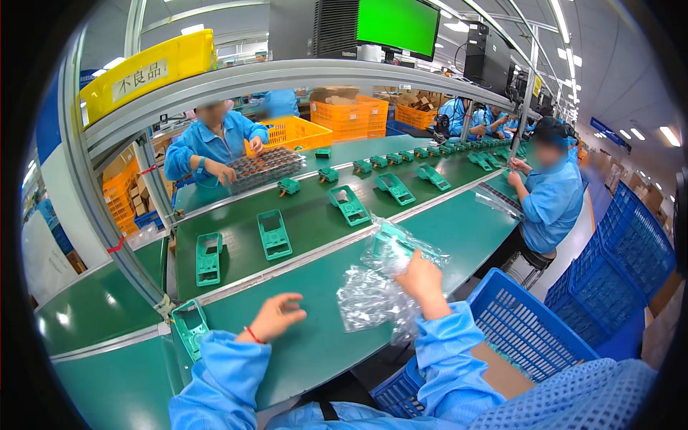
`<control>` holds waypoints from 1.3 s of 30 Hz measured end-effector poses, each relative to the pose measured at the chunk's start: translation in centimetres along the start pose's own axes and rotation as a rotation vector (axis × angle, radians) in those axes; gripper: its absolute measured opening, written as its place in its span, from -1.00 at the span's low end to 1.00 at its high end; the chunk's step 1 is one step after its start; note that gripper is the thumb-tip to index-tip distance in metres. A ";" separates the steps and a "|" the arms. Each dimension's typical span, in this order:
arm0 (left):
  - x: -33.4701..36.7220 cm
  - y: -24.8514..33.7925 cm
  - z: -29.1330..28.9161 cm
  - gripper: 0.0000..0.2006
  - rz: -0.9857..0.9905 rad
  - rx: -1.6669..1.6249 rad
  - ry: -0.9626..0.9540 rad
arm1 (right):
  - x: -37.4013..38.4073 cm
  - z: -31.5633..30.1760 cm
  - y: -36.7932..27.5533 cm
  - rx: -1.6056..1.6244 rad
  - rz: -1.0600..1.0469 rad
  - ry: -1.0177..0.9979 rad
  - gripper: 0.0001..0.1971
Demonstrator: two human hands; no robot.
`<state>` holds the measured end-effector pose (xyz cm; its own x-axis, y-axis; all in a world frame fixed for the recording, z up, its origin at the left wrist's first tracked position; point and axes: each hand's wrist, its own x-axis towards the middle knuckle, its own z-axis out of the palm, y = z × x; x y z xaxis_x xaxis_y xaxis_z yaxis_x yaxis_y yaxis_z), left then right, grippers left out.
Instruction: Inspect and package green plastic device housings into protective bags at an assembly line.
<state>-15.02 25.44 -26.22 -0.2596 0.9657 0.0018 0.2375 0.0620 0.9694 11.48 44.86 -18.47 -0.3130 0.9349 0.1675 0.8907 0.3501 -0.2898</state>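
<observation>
My right hand (pixel 421 281) grips a green plastic housing (pixel 393 238) that lies in or under a clear plastic bag (pixel 374 254); the film hides which. More crumpled clear bags (pixel 365 297) spread on the green bench (pixel 322 351) beside and below that hand. My left hand (pixel 276 317) hovers over the bench, with nothing in it and its fingers apart. Left of it, another green housing (pixel 190 327) with a rectangular opening lies at the bench's edge, close to my left sleeve.
A green conveyor (pixel 301 269) carries several green housings (pixel 274 235) and a row of small green parts (pixel 289 186). Across it a person (pixel 215 143) handles a stacked tray (pixel 265 169). Another person (pixel 552 193) sits to the right. A blue crate (pixel 527 322) stands at my right.
</observation>
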 end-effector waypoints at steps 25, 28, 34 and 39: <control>-7.5 -5.0 -1.5 -0.78 0.067 0.039 0.488 | -2.8 10.2 -6.1 0.428 -0.600 -0.075 -0.55; -10.3 -5.4 -2.3 -0.77 0.377 0.413 0.825 | -4.3 9.2 -8.9 0.433 -0.487 -0.166 -0.34; -15.3 -2.7 -2.8 -0.73 0.170 0.359 0.885 | -1.7 8.6 -4.8 0.140 -0.385 -0.064 -0.27; -16.2 -5.6 -2.0 -0.63 0.301 0.167 0.944 | -4.7 7.0 -8.6 0.617 -0.693 -0.291 -0.24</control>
<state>-14.00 8.96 -31.14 -0.7861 0.3568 0.5048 0.5245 -0.0472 0.8501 2.95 37.85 -23.33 -0.8464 0.4582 0.2714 0.1744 0.7200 -0.6717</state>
